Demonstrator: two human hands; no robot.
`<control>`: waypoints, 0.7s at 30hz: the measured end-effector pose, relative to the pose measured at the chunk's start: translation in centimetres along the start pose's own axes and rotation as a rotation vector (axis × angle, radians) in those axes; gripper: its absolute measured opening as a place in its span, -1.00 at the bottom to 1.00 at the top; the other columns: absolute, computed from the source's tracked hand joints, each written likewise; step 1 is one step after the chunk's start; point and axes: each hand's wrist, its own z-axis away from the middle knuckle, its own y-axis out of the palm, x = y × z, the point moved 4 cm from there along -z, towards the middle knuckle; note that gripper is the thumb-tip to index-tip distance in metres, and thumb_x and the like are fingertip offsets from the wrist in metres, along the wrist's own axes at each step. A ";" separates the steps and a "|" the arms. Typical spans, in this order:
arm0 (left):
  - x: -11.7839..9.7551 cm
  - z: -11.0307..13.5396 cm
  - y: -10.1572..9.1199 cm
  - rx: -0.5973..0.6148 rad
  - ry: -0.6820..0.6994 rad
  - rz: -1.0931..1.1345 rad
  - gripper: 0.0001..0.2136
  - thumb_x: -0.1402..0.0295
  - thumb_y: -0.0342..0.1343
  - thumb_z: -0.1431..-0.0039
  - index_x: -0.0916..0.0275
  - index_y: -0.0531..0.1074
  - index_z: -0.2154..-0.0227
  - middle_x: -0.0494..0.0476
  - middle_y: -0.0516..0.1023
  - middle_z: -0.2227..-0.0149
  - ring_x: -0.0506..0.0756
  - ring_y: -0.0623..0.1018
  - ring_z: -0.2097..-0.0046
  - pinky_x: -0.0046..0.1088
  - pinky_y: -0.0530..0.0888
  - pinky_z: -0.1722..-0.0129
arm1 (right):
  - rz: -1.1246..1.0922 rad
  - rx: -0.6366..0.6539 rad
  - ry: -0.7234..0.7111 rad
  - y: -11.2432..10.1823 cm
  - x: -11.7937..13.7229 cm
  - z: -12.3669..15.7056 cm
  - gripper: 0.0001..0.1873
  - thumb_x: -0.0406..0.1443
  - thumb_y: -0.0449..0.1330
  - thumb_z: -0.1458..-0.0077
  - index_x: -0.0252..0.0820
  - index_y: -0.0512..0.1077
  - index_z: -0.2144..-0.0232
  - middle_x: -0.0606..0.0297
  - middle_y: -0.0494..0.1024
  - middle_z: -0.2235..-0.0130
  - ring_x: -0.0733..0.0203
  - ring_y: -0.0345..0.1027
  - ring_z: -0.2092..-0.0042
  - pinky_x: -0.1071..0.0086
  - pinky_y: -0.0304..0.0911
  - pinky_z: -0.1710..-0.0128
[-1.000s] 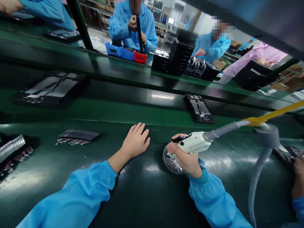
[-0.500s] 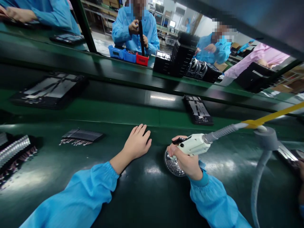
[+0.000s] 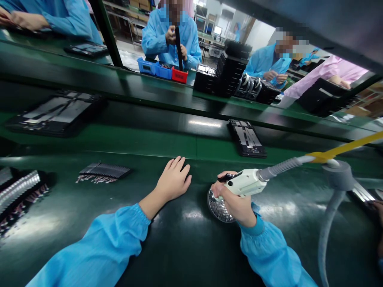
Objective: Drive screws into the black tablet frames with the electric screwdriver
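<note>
My left hand lies palm down on the dark green work surface, fingers stretched out and holding nothing. My right hand is wrapped round a white air gun with a black lever and a grey hose at its back end. Under that hand shows a round, shiny metal disc with a dimpled or perforated face; whether it is joined to the air gun I cannot tell. Farther off, an opened tablet with silvery insides lies on the green belt.
Another opened tablet is on the belt at left. Rows of small black parts with wires lie left of my left hand, more at the edge. A grey hose hangs at right by a yellow strap. Co-workers sit opposite.
Both opened tablets on the belt have shifted a little to the left. A co-worker at the back right has lowered their hands. My hands stay in place.
</note>
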 end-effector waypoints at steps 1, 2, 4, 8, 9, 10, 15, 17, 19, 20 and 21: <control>0.0 0.0 0.0 0.000 -0.002 0.003 -0.64 0.32 -0.01 -0.33 0.42 0.53 -0.01 0.57 0.46 -0.20 0.47 0.42 -0.28 0.08 0.40 -0.24 | -0.003 0.002 0.004 0.0 0.0 0.0 -0.79 -0.30 0.27 -0.20 -0.10 0.36 0.12 0.42 0.44 0.51 0.20 0.39 0.46 0.25 0.36 0.35; 0.0 0.0 0.0 0.001 -0.004 0.007 -0.65 0.32 -0.01 -0.33 0.42 0.53 -0.02 0.57 0.46 -0.20 0.47 0.42 -0.28 0.09 0.39 -0.25 | -0.007 0.002 0.010 0.0 -0.1 0.1 -0.79 -0.30 0.27 -0.20 -0.10 0.36 0.12 0.42 0.44 0.51 0.20 0.39 0.46 0.25 0.36 0.35; 0.0 0.0 0.0 0.005 -0.008 0.018 -0.65 0.32 0.00 -0.33 0.41 0.53 -0.02 0.57 0.46 -0.20 0.46 0.42 -0.28 0.09 0.39 -0.25 | -0.021 -0.004 0.019 -0.1 -0.2 0.1 -0.78 -0.31 0.28 -0.19 -0.11 0.36 0.13 0.41 0.44 0.51 0.21 0.38 0.47 0.25 0.36 0.35; 0.1 0.0 -0.1 0.019 -0.022 0.041 -0.66 0.31 0.01 -0.33 0.38 0.52 -0.03 0.54 0.45 -0.21 0.44 0.40 -0.30 0.11 0.38 -0.26 | -0.035 0.000 0.022 -0.1 -0.3 0.1 -0.79 -0.31 0.29 -0.18 -0.12 0.36 0.16 0.42 0.44 0.52 0.22 0.37 0.48 0.27 0.36 0.37; 0.1 0.0 -0.1 0.024 -0.026 0.045 -0.66 0.31 0.02 -0.33 0.37 0.52 -0.03 0.53 0.45 -0.22 0.44 0.40 -0.30 0.11 0.37 -0.26 | -0.034 0.000 0.020 -0.1 -0.2 0.1 -0.79 -0.31 0.29 -0.18 -0.12 0.36 0.15 0.42 0.44 0.52 0.21 0.38 0.47 0.26 0.36 0.36; 0.1 -0.1 -0.1 0.032 -0.029 0.047 -0.66 0.31 0.02 -0.33 0.37 0.52 -0.03 0.53 0.44 -0.22 0.44 0.39 -0.31 0.10 0.37 -0.27 | -0.032 -0.002 0.017 0.0 -0.2 0.1 -0.79 -0.32 0.28 -0.18 -0.12 0.37 0.13 0.42 0.45 0.51 0.21 0.38 0.47 0.26 0.37 0.36; 0.1 -0.2 0.2 0.096 -0.056 0.042 -0.62 0.31 0.00 -0.35 0.42 0.50 -0.08 0.57 0.40 -0.25 0.46 0.35 -0.33 0.09 0.31 -0.32 | -0.046 0.007 -0.041 -0.1 2.0 0.2 -0.72 -0.34 0.28 -0.20 -0.09 0.40 0.03 0.40 0.48 0.48 0.24 0.40 0.43 0.26 0.38 0.30; 0.2 -0.1 0.2 0.128 -0.068 0.035 -0.61 0.30 -0.02 -0.36 0.42 0.49 -0.10 0.56 0.37 -0.28 0.46 0.32 -0.35 0.08 0.28 -0.34 | -0.060 0.014 -0.088 -0.4 3.8 0.1 -0.73 -0.34 0.27 -0.22 -0.08 0.40 0.04 0.41 0.47 0.49 0.24 0.40 0.42 0.25 0.39 0.26; 0.1 0.0 0.0 0.160 -0.076 0.025 -0.60 0.29 -0.03 -0.37 0.41 0.48 -0.12 0.55 0.35 -0.30 0.44 0.30 -0.37 0.06 0.26 -0.35 | -0.051 -0.010 -0.136 -1.5 5.5 -0.1 -0.72 -0.33 0.26 -0.21 -0.07 0.39 0.03 0.42 0.46 0.50 0.25 0.39 0.43 0.24 0.40 0.25; 0.1 0.0 -0.1 0.176 -0.079 0.018 -0.60 0.29 -0.03 -0.37 0.40 0.47 -0.13 0.54 0.34 -0.30 0.43 0.29 -0.37 0.04 0.26 -0.35 | -0.028 -0.037 -0.155 -2.4 6.2 -0.4 -0.71 -0.33 0.26 -0.19 -0.07 0.39 0.03 0.43 0.46 0.50 0.25 0.39 0.43 0.24 0.40 0.25; 0.1 -0.1 -0.3 0.192 -0.082 0.008 -0.60 0.30 -0.03 -0.37 0.39 0.47 -0.13 0.53 0.34 -0.30 0.42 0.30 -0.37 0.03 0.26 -0.35 | 0.011 -0.072 -0.166 -3.5 6.6 -0.8 -0.68 -0.33 0.27 -0.17 -0.07 0.39 0.02 0.43 0.46 0.50 0.25 0.39 0.43 0.23 0.41 0.25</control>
